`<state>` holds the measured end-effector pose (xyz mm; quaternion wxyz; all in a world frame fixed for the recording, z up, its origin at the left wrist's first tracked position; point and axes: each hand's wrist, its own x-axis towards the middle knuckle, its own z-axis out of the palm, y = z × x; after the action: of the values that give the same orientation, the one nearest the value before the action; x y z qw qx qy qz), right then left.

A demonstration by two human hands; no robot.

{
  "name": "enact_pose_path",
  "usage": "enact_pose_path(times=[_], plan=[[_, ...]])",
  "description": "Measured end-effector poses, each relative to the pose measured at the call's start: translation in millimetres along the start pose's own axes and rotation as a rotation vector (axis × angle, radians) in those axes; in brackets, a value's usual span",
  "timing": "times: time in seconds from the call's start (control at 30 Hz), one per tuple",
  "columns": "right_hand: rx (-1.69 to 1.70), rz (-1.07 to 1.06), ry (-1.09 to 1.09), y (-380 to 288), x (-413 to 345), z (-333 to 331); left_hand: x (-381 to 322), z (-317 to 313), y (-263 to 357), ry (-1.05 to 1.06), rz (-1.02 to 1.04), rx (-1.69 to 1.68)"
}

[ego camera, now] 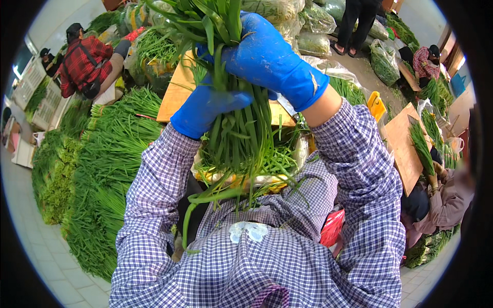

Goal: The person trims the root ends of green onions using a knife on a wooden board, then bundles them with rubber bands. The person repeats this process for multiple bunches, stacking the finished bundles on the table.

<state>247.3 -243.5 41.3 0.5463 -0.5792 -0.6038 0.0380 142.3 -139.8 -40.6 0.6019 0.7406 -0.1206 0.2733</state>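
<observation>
A bunch of flat green leaves, like garlic chives (240,138), hangs upside-down or bent between my hands, its ends spreading above and below them. My right hand (269,57), in a blue rubber glove, is closed round the upper part of the bunch. Lower and to the left, my left hand (215,104), gloved in blue too, lies against the bunch with its thumb across the leaves; its other fingers are hidden behind them. Behind the hands is a wooden board (175,88), with part of a metal blade (285,104) by my right wrist. Loose leaves lie in a lined container (238,179) below.
Large heaps of green bunches (115,154) cover the floor at the left. Filled plastic bags (316,23) stand beyond the board. At the right a co-worker (446,200) holds leaves over another wooden board (404,142). Other people are farther back, one standing.
</observation>
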Motion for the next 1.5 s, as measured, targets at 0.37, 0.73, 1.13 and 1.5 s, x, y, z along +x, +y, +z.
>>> enact_pose_path(times=[0.37, 0.73, 1.13, 1.5], plan=[[-0.112, 0.24, 0.06, 61.6, -139.9, -16.7, -23.4, -39.1, 49.9, 0.549, -0.012, -0.533], [0.127, 0.356, 0.371, 58.5, -204.0, 45.1, -29.9, -5.6, 75.6, 0.553, 0.048, -0.511], [0.488, 0.731, 0.351, 125.4, -243.7, 8.4, -55.9, -80.7, 129.4, 0.258, 0.348, -0.914], [0.68, 0.539, 0.566, 76.1, -177.5, 36.4, -44.5, -51.7, 100.3, 0.576, 0.048, -0.405]])
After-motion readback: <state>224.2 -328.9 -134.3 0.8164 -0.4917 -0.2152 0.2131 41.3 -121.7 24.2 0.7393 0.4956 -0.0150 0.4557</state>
